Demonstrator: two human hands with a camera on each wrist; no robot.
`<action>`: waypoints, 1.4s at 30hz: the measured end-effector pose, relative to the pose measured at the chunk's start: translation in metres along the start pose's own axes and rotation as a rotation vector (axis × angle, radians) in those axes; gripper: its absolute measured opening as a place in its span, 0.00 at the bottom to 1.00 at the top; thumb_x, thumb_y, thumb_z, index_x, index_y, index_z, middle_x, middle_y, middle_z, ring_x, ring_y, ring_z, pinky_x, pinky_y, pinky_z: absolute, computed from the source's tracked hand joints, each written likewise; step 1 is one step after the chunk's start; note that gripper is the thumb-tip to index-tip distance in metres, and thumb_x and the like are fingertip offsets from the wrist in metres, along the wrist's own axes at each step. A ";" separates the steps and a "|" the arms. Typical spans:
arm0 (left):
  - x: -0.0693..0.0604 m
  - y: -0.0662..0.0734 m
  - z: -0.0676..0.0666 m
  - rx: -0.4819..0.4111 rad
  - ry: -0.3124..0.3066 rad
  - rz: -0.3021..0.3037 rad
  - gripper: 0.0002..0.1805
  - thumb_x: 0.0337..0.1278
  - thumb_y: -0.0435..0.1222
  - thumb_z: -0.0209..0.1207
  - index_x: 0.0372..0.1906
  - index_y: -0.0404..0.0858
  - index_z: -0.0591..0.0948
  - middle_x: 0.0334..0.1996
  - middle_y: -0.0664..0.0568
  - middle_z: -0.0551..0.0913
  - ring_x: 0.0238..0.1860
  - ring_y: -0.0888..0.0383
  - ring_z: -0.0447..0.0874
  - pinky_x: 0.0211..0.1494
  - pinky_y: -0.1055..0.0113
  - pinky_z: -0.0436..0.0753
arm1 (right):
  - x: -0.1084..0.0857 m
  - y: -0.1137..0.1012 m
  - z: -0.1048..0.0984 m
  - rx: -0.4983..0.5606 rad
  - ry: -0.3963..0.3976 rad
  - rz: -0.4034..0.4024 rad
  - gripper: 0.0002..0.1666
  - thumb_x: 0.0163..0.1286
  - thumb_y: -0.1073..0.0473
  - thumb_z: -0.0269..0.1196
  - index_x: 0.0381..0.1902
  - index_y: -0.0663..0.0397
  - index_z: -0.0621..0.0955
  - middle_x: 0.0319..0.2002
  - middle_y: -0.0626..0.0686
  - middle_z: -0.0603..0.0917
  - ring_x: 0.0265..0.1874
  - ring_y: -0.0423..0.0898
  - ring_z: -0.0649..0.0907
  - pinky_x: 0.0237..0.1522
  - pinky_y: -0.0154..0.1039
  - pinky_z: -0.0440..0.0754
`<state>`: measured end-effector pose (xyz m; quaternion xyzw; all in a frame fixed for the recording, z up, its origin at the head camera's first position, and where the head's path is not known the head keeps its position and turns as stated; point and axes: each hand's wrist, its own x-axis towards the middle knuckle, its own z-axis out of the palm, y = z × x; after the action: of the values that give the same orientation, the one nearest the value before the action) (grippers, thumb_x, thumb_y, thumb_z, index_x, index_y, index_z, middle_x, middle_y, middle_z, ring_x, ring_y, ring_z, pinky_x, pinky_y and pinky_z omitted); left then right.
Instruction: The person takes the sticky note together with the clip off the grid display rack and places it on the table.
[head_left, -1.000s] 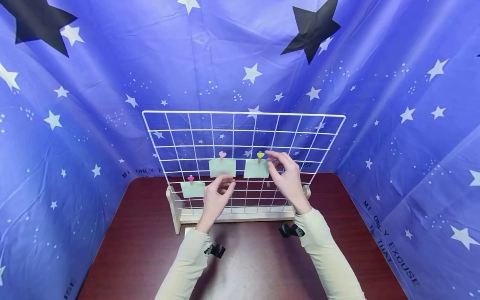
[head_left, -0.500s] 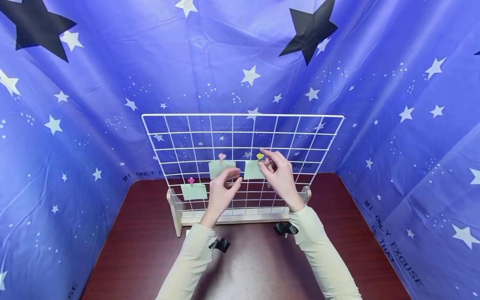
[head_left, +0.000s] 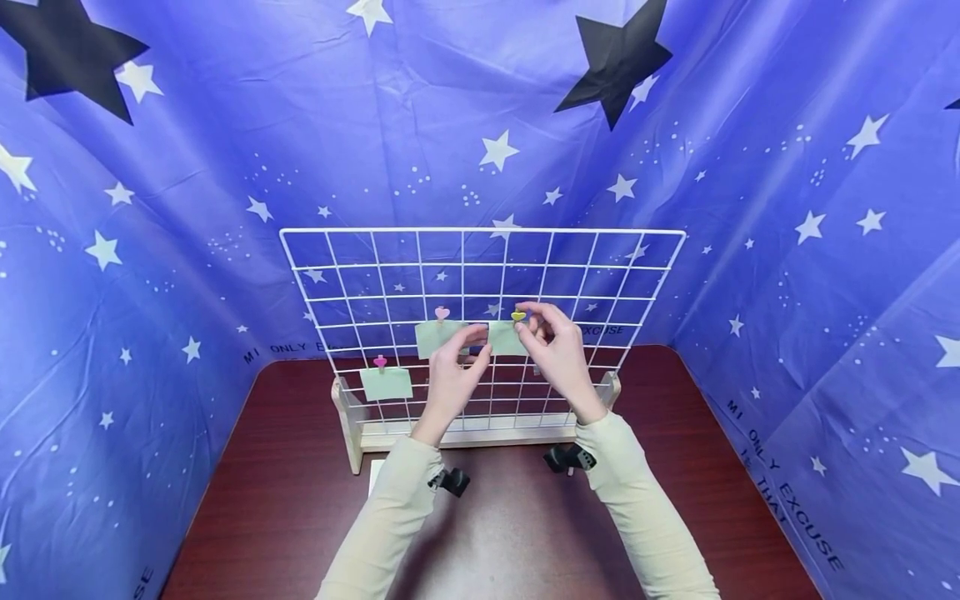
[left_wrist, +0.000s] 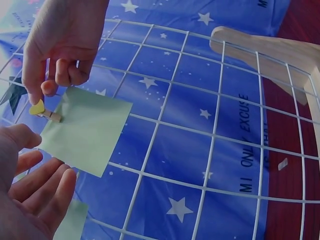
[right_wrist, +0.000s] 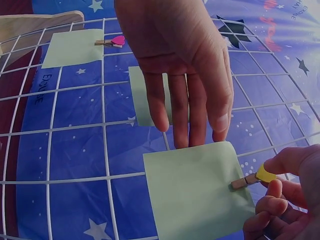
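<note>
My right hand (head_left: 555, 342) pinches the heart end of a small wooden clothespin (right_wrist: 245, 180) with a yellow heart. The clothespin bites the edge of a pale green paper note (right_wrist: 195, 192) against the white wire grid (head_left: 483, 231). My left hand (head_left: 452, 371) is at the note's left edge, fingers extended and thumb apart; whether its fingertips touch the paper I cannot tell. Behind that hand hangs a second green note (right_wrist: 142, 97), under a pale pink heart clip (head_left: 442, 313). Lower left, a third green note (head_left: 386, 384) hangs from a bright pink heart clothespin (right_wrist: 114, 41).
The grid stands on a pale wooden base (head_left: 480, 436) with side supports, on a dark red-brown table (head_left: 262, 500). A white item (head_left: 377, 471) shows partly behind the left sleeve. Blue star-printed cloth (head_left: 420, 100) surrounds the table.
My left hand has moved right and slightly up, from the middle note to the yellow-clipped note's edge. My right hand has shifted left, onto the yellow heart clothespin.
</note>
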<state>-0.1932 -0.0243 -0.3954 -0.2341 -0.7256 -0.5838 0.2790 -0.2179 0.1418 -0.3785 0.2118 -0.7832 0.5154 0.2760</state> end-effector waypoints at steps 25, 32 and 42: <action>0.009 0.000 0.017 -0.040 0.146 -0.010 0.05 0.51 0.17 0.60 0.35 0.21 0.79 0.28 0.34 0.83 0.29 0.41 0.83 0.28 0.49 0.82 | 0.004 -0.031 -0.005 0.071 -0.018 0.048 0.10 0.63 0.75 0.62 0.42 0.73 0.81 0.22 0.58 0.73 0.18 0.43 0.68 0.19 0.28 0.61; 0.011 0.001 0.018 -0.016 0.153 -0.016 0.04 0.51 0.16 0.60 0.33 0.21 0.79 0.27 0.34 0.83 0.28 0.42 0.83 0.28 0.53 0.83 | 0.004 -0.033 -0.004 0.047 0.011 0.047 0.08 0.62 0.76 0.62 0.40 0.73 0.81 0.22 0.62 0.69 0.18 0.41 0.65 0.20 0.27 0.59; 0.009 -0.001 0.019 0.002 0.156 0.002 0.04 0.50 0.16 0.60 0.33 0.22 0.79 0.27 0.35 0.84 0.28 0.43 0.83 0.27 0.56 0.83 | 0.002 -0.030 0.000 0.006 0.073 -0.040 0.06 0.58 0.78 0.63 0.35 0.72 0.82 0.20 0.62 0.66 0.18 0.40 0.64 0.19 0.26 0.59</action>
<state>-0.2033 -0.0053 -0.3927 -0.1881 -0.7021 -0.5992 0.3355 -0.2011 0.1303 -0.3560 0.2093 -0.7668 0.5193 0.3139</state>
